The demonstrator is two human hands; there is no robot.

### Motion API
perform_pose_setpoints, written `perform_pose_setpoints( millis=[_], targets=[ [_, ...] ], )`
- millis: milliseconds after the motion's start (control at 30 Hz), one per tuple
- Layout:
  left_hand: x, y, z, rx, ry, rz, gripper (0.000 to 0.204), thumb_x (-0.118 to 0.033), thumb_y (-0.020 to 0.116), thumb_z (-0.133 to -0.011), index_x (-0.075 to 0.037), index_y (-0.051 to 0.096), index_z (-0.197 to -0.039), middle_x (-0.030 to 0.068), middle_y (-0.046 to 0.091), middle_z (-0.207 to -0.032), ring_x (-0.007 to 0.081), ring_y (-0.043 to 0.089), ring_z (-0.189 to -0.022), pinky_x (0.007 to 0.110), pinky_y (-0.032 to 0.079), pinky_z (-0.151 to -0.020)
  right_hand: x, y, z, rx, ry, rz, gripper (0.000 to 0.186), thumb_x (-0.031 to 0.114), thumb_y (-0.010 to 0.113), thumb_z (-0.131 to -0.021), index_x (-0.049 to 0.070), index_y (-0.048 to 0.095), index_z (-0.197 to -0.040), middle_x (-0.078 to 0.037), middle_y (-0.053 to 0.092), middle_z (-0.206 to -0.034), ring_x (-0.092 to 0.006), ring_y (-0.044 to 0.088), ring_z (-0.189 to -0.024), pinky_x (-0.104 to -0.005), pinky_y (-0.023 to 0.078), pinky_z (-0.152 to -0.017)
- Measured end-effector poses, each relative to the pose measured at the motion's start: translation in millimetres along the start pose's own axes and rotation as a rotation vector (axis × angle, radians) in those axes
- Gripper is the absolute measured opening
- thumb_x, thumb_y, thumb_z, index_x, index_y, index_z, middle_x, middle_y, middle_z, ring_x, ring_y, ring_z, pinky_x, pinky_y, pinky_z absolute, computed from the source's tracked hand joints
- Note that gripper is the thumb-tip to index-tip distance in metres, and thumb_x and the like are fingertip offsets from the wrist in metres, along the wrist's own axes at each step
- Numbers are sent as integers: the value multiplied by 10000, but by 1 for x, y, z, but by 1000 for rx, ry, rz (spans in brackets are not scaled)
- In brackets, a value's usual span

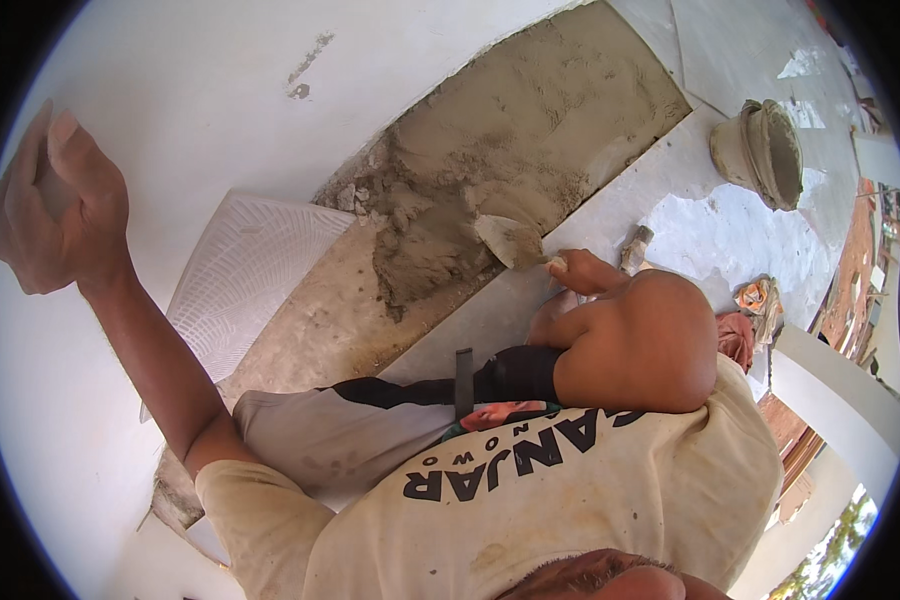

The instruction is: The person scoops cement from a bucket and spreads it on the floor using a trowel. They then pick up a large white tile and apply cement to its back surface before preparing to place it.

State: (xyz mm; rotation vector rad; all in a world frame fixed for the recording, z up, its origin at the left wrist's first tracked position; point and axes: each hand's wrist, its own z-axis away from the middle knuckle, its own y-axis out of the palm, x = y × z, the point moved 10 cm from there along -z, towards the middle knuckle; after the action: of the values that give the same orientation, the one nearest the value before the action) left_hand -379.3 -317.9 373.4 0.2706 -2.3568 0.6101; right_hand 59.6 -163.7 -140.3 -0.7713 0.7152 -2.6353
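My right hand [576,274] is closed round the handle of a trowel [511,241]. The trowel's mortar-smeared blade rests on the near edge of a bed of wet grey mortar [570,95], which is smooth farther off and lumpy around the blade. Out to the left, my left hand [62,205] is raised against the white wall [200,90], its fingers loosely bent and nothing visible in it. Between that arm and the mortar stands a pale tile [255,265], tilted against the wall with its ridged back showing.
Bare dusty floor [330,310] lies between the ridged tile and mortar. Glossy grey floor tiles [610,190] border the mortar on the right. A mortar-crusted bucket [755,155] stands there. A small worn tool [635,248] and crumpled orange-white packaging [760,298] lie beyond my right arm.
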Motion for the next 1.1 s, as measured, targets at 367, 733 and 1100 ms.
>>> perform_pose_setpoints(
  millis=[367,733,1100],
  targets=[
    [-14,4,-7,17,63,-106,172,-175,769,-868,-17,703,-857,49,753,-766,186,728,-624,242,603,-551,-13,-75,-24,-66,142,-484,499,464,514,-968,-25,605,-930,-125,599,-654,-222,614,-513,-381,491,-434],
    [-16,2,-6,16,123,-81,213,-219,766,-879,-23,699,-825,53,746,-731,175,722,-604,243,596,-537,33,-62,-80,118,-12,-148,510,474,499,-977,-26,586,-928,-122,578,-618,-241,599,-499,-406,506,-484],
    [-15,2,-6,-2,164,-3,199,-229,788,-860,-46,709,-859,46,754,-768,176,733,-658,254,602,-563,94,-126,-109,-13,-274,207,574,455,519,-976,-76,611,-1172,-291,690,-978,-426,671,-909,-489,505,-835]
  ],
)
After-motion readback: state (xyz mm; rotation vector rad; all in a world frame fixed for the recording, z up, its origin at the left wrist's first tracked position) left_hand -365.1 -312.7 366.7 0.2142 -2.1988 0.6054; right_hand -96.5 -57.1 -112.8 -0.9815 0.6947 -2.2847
